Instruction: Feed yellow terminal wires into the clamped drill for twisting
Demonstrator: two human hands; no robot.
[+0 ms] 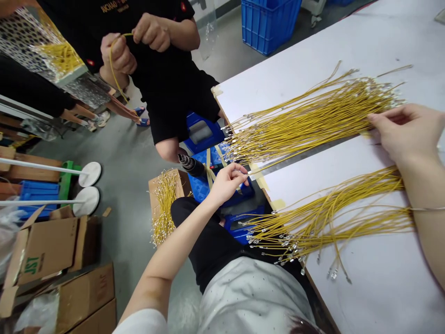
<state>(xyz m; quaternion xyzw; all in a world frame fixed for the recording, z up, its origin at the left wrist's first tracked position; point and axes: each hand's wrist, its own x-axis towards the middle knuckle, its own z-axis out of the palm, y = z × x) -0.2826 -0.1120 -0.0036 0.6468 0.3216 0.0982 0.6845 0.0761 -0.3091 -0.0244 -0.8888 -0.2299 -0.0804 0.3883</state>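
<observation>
My left hand [228,183] is closed in a pinch on the metal-tipped end of a single yellow wire [292,161], just off the table's edge. That wire stretches along the near side of a large bundle of yellow wires [306,120] toward my right hand [406,130]. The thumb and fingers of my right hand are closed at the bundle's right end, their tips partly hidden. Nearer to me, a looser bundle of yellow wires [333,208] lies under my right forearm, its terminals hanging over the edge.
Across from me a person's hands [135,44] hold another yellow wire. A cardboard box [155,197] of wires stands on the floor beside my leg. Blue stools [201,134] sit under the white table's [382,283] edge. A blue crate [269,23] stands behind; cartons [48,250] are at left.
</observation>
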